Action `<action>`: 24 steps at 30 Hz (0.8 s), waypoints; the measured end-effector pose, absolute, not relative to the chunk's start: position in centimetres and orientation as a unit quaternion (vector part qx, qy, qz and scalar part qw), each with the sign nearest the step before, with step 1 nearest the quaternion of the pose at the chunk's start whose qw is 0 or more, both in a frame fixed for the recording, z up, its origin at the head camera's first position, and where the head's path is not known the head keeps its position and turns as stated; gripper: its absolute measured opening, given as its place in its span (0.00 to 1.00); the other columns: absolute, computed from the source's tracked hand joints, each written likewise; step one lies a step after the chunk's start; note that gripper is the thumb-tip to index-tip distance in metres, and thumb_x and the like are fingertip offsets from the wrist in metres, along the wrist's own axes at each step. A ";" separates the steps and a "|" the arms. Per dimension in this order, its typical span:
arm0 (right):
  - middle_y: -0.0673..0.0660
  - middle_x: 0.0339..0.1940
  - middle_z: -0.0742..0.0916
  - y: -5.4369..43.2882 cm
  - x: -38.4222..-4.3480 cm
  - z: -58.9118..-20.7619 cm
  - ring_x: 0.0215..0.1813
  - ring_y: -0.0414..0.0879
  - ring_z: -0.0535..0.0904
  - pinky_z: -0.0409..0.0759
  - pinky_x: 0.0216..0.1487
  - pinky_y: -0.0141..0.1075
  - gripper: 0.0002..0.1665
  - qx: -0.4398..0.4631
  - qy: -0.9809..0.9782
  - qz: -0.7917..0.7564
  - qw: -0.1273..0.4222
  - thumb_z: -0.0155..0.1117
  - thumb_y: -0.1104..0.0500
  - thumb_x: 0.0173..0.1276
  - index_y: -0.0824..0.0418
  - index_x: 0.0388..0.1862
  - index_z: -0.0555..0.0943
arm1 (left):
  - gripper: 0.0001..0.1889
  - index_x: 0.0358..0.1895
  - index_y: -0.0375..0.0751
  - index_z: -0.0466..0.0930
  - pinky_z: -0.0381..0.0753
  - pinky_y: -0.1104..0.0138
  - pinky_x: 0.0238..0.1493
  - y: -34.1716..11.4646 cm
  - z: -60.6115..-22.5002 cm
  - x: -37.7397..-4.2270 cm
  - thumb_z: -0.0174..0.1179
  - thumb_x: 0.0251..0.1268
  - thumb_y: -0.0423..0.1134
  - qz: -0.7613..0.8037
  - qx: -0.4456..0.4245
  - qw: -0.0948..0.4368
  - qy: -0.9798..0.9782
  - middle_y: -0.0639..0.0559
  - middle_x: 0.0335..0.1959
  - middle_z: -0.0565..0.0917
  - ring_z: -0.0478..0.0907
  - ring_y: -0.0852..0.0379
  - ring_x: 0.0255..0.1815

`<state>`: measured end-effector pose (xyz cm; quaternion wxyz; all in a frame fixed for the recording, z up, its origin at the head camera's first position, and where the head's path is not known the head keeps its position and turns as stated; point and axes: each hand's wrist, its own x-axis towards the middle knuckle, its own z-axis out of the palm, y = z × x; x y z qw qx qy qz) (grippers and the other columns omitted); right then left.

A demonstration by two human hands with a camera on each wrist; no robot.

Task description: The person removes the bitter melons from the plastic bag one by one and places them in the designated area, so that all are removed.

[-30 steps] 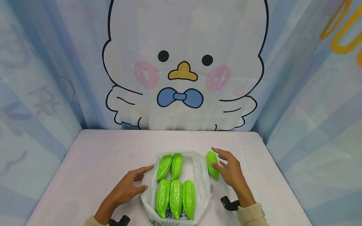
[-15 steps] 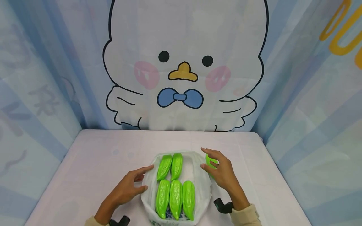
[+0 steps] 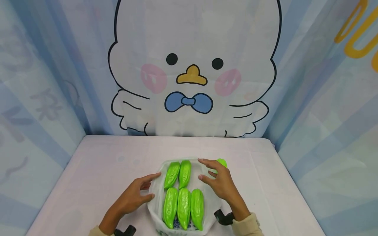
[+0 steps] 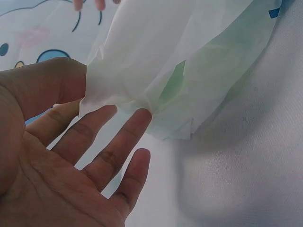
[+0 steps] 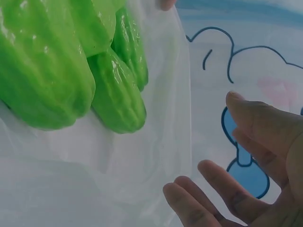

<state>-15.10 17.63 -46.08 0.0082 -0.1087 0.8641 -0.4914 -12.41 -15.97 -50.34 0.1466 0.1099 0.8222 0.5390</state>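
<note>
Green vegetables, long, glossy and ridged: five lie in a white plastic bag, three side by side in its near part and two side by side in its far part, all pointing roughly lengthwise. A sixth green vegetable lies outside the bag, beyond its far right edge, mostly hidden behind a hand; whether it touches the bag cannot be told. Left hand is at the bag's left edge, thumb and forefinger spread wide. In the left wrist view the bag's thin film covers the tips of thumb and forefinger, and other fingertips touch or nearly touch it; whether the film is pinched cannot be told. Right hand is above the right part of the bag, thumb and forefinger well parted, the gap between them unfilled and facing the bag's middle. Contact between the right hand and the bag cannot be judged. Dark blue print shows at the bag's near end. White tabletop extends under and around the bag. Beyond the bag, a pale curtain bears a printed bird with a blue bow tie. A black wrist device and beige sleeve show to the bag's near right.
</note>
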 end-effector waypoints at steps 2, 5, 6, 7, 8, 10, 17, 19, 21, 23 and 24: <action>0.54 0.73 0.82 17.3 -15.2 -46.3 0.75 0.62 0.77 0.83 0.70 0.52 0.36 -0.114 0.862 -0.494 0.010 0.79 0.64 0.64 0.45 0.71 0.83 | 0.38 0.80 0.50 0.71 0.72 0.35 0.75 -16.0 -50.3 -12.4 0.71 0.66 0.32 0.538 0.112 0.145 0.823 0.39 0.82 0.69 0.73 0.32 0.76; 0.54 0.73 0.82 16.8 -15.4 -46.7 0.75 0.62 0.78 0.83 0.70 0.52 0.35 -0.118 0.859 -0.498 0.017 0.78 0.64 0.65 0.45 0.70 0.83 | 0.38 0.80 0.50 0.71 0.73 0.35 0.75 -16.0 -50.3 -12.4 0.71 0.66 0.32 0.536 0.113 0.144 0.824 0.38 0.82 0.69 0.73 0.32 0.76; 0.54 0.73 0.82 16.7 -15.5 -46.8 0.75 0.62 0.78 0.83 0.69 0.51 0.35 -0.120 0.857 -0.500 0.020 0.78 0.64 0.65 0.46 0.70 0.83 | 0.38 0.80 0.50 0.71 0.73 0.35 0.75 -16.0 -50.3 -12.4 0.71 0.66 0.32 0.536 0.113 0.144 0.824 0.38 0.82 0.69 0.73 0.32 0.76; 0.54 0.73 0.82 16.5 -15.5 -47.0 0.75 0.62 0.78 0.83 0.70 0.51 0.34 -0.121 0.857 -0.501 0.024 0.78 0.64 0.65 0.46 0.70 0.83 | 0.38 0.80 0.50 0.71 0.73 0.35 0.75 -16.0 -50.3 -12.4 0.71 0.66 0.32 0.535 0.113 0.143 0.825 0.38 0.82 0.69 0.74 0.33 0.76; 0.54 0.73 0.82 16.4 -15.6 -47.1 0.75 0.62 0.78 0.83 0.70 0.51 0.34 -0.123 0.856 -0.501 0.027 0.78 0.64 0.65 0.47 0.70 0.83 | 0.38 0.80 0.50 0.71 0.73 0.35 0.75 -16.0 -50.3 -12.4 0.71 0.66 0.32 0.536 0.114 0.143 0.824 0.38 0.82 0.69 0.74 0.33 0.76; 0.55 0.72 0.82 16.1 -15.7 -47.5 0.75 0.61 0.78 0.84 0.69 0.50 0.34 -0.128 0.857 -0.499 0.032 0.78 0.64 0.66 0.49 0.70 0.83 | 0.38 0.80 0.49 0.71 0.73 0.35 0.75 -16.0 -50.3 -12.4 0.71 0.66 0.32 0.536 0.115 0.143 0.824 0.38 0.82 0.69 0.74 0.33 0.76; 0.61 0.72 0.81 15.2 -16.2 -48.6 0.74 0.66 0.77 0.84 0.69 0.54 0.31 -0.149 0.850 -0.503 0.046 0.76 0.63 0.68 0.53 0.70 0.83 | 0.38 0.80 0.49 0.71 0.73 0.36 0.75 -16.0 -50.4 -12.5 0.71 0.66 0.32 0.536 0.115 0.141 0.824 0.39 0.82 0.69 0.74 0.33 0.76; 0.64 0.74 0.80 14.9 -16.4 -48.8 0.74 0.68 0.76 0.83 0.69 0.55 0.30 -0.149 0.851 -0.502 0.051 0.76 0.63 0.69 0.53 0.70 0.83 | 0.38 0.80 0.49 0.71 0.73 0.36 0.75 -16.0 -50.4 -12.5 0.71 0.66 0.31 0.537 0.115 0.141 0.824 0.39 0.82 0.69 0.75 0.33 0.75; 0.67 0.75 0.78 14.6 -16.6 -49.0 0.74 0.70 0.75 0.83 0.69 0.57 0.29 -0.148 0.852 -0.499 0.054 0.76 0.62 0.69 0.54 0.69 0.84 | 0.38 0.80 0.49 0.70 0.73 0.36 0.75 -16.0 -50.4 -12.5 0.70 0.66 0.31 0.537 0.117 0.142 0.823 0.39 0.82 0.69 0.75 0.33 0.75; 0.69 0.76 0.76 14.4 -16.8 -49.3 0.74 0.71 0.75 0.83 0.68 0.58 0.29 -0.146 0.854 -0.495 0.059 0.76 0.62 0.69 0.55 0.69 0.84 | 0.38 0.80 0.48 0.70 0.73 0.36 0.75 -16.0 -50.4 -12.5 0.70 0.66 0.31 0.538 0.119 0.142 0.823 0.38 0.81 0.69 0.76 0.33 0.74; 0.70 0.76 0.76 14.3 -16.8 -49.4 0.74 0.72 0.75 0.83 0.69 0.59 0.29 -0.145 0.855 -0.494 0.061 0.76 0.62 0.69 0.55 0.69 0.84 | 0.38 0.80 0.48 0.70 0.73 0.36 0.75 -16.0 -50.4 -12.5 0.70 0.66 0.31 0.537 0.119 0.142 0.823 0.38 0.81 0.69 0.76 0.33 0.74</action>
